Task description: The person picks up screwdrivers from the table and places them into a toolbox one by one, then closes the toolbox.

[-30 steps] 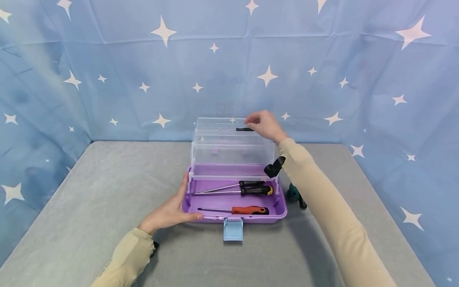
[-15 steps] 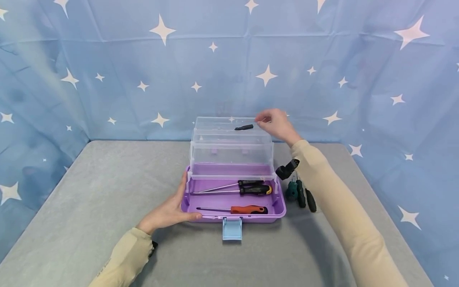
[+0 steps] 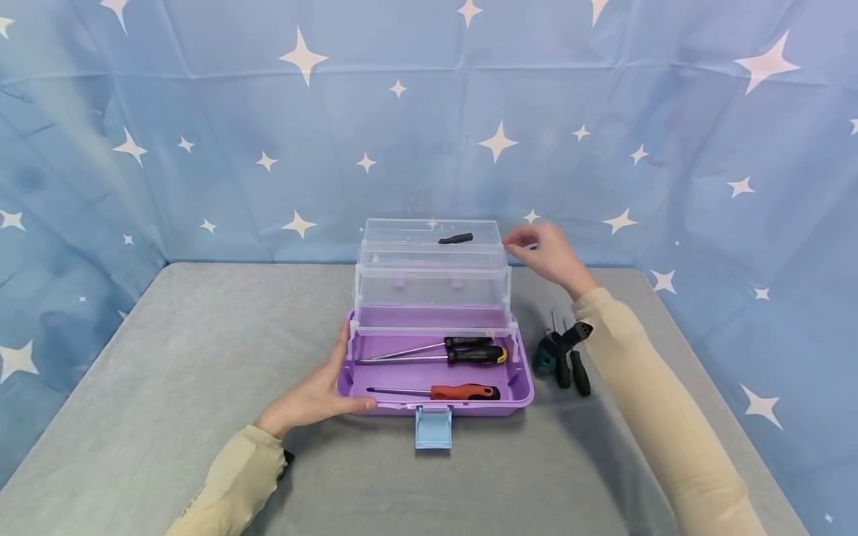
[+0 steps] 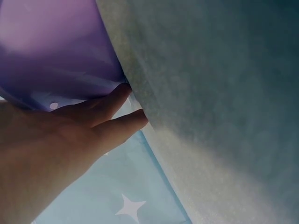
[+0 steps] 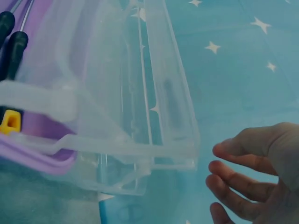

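A purple toolbox [image 3: 429, 408] with raised clear trays [image 3: 429, 257] stands on the table. My left hand [image 3: 315, 394] rests against its left front corner, thumb along the front rim; in the left wrist view its straight fingers [image 4: 114, 128] touch the wall. Beside the top tray's right end, my right hand [image 3: 546, 253] is apart from it and holds nothing, fingers loosely bent. A small black-handled tool [image 3: 456, 238] lies in the top tray. In the box's bottom lie a red-handled screwdriver [image 3: 465, 391], a black-and-yellow-handled screwdriver [image 3: 477, 355] and a black-handled screwdriver [image 3: 462, 342].
Right of the box lie a green-handled tool [image 3: 544, 359] and black-handled tools [image 3: 580, 374], partly hidden by the right wrist camera [image 3: 576, 335]. A light blue latch [image 3: 433, 429] hangs down at the front. A blue star-patterned curtain [image 3: 402, 126] backs the grey table [image 3: 234, 327].
My right hand has let go of the small black-handled tool in the top tray and moved right and slightly down, off the tray. The left hand stays at the box corner.
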Action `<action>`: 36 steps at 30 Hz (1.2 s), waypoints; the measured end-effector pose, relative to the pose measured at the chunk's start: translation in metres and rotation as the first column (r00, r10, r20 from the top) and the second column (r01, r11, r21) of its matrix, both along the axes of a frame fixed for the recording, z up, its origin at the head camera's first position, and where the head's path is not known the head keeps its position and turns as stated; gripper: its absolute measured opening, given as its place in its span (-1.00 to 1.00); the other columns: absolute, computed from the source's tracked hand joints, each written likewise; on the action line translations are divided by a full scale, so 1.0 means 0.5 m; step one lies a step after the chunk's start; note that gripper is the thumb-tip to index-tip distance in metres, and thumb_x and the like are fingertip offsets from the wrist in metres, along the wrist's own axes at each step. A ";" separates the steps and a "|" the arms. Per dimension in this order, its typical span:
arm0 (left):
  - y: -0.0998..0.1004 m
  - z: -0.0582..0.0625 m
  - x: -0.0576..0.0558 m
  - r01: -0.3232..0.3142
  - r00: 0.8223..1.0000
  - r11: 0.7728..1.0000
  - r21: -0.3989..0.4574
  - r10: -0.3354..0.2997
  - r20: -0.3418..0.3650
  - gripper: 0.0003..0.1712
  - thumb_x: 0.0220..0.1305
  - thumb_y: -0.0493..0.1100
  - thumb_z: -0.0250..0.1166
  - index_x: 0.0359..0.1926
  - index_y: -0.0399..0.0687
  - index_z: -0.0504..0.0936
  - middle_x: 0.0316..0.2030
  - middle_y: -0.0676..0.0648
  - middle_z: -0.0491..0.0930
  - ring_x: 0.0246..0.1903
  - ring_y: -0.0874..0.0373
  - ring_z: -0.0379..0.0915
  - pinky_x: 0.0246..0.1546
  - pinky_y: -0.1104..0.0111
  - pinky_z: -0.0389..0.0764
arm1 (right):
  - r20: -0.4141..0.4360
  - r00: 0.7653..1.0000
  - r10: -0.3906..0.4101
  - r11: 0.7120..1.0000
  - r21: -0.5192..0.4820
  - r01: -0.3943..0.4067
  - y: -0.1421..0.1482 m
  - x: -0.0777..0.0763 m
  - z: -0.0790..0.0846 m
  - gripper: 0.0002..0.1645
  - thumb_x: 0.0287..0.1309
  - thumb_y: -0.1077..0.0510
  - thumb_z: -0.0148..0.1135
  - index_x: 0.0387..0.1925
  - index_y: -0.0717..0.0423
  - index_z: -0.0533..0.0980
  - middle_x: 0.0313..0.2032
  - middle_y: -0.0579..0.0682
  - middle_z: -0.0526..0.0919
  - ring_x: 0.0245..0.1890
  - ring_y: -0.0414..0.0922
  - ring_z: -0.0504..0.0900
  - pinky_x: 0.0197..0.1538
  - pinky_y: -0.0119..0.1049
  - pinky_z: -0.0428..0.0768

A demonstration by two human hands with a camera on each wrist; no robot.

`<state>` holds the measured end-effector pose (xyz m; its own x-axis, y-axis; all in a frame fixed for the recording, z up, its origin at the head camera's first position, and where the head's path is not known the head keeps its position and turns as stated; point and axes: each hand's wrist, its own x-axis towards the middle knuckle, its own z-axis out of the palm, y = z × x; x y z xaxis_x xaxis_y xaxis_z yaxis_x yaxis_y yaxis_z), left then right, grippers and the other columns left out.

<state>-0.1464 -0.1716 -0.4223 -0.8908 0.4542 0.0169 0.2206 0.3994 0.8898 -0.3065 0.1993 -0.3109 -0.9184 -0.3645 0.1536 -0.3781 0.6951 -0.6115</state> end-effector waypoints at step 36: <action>-0.003 0.000 -0.017 0.036 0.999 0.998 0.054 -0.034 -0.033 0.51 -0.07 -0.09 0.57 0.48 -0.13 -0.51 0.46 -0.36 -0.25 0.38 -0.31 -0.14 0.28 -0.20 -0.01 | -0.027 0.999 -0.040 0.996 0.073 0.042 0.135 0.219 -0.190 -0.77 0.17 0.36 0.26 -0.12 0.38 0.59 -0.28 0.15 0.67 -0.32 0.02 0.63 -0.24 -0.03 0.60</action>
